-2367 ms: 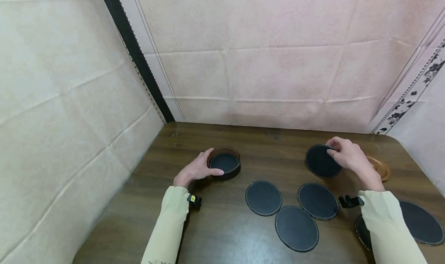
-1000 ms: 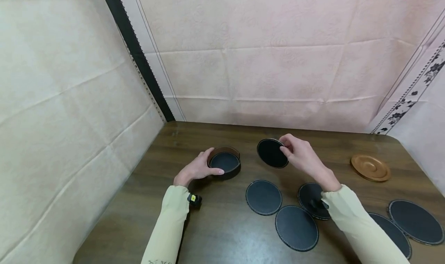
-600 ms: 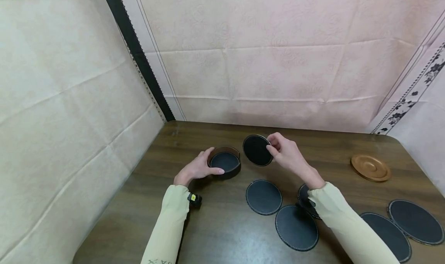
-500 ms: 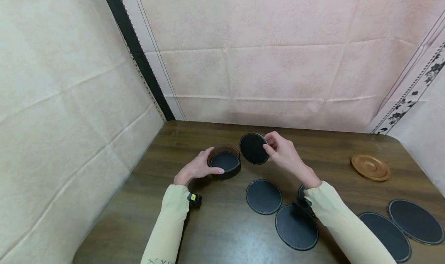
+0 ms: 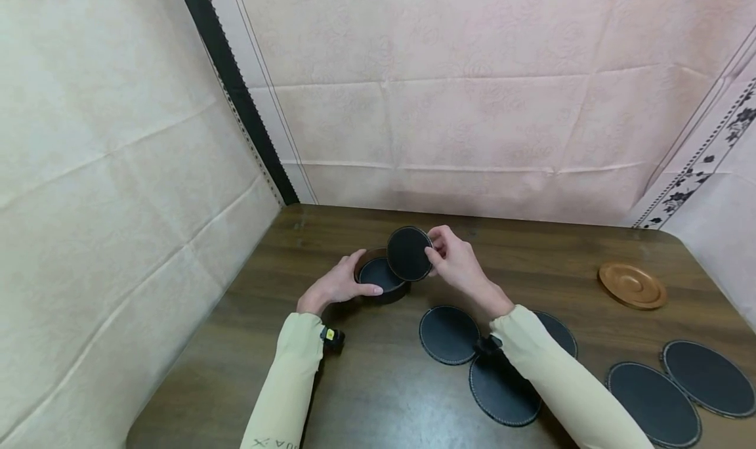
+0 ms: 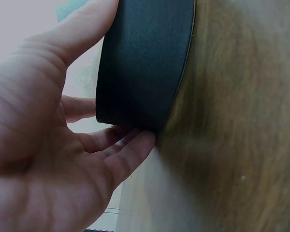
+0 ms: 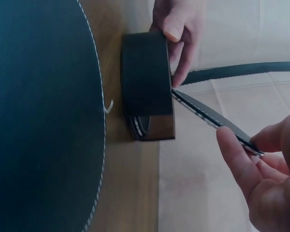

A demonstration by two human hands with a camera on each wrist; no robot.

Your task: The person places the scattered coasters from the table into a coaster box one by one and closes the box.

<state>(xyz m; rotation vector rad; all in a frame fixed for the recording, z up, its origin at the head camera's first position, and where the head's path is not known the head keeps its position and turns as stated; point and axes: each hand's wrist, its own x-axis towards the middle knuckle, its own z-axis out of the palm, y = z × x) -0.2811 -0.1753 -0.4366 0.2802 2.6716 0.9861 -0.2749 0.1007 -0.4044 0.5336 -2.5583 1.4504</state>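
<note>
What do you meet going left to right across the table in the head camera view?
Left hand → round holder → coaster held by the right hand → right hand → wooden saucer → far-right coaster.

On the dark wooden table, five black stitched-edge coasters lie flat. One coaster lies nearest the table's middle, a second toward the near edge, a third partly hidden behind a sleeve. Two more lie side by side at the right near corner, possibly touching. A brown wooden saucer sits toward the right far corner. Pale cloth hangs behind the table.
</note>
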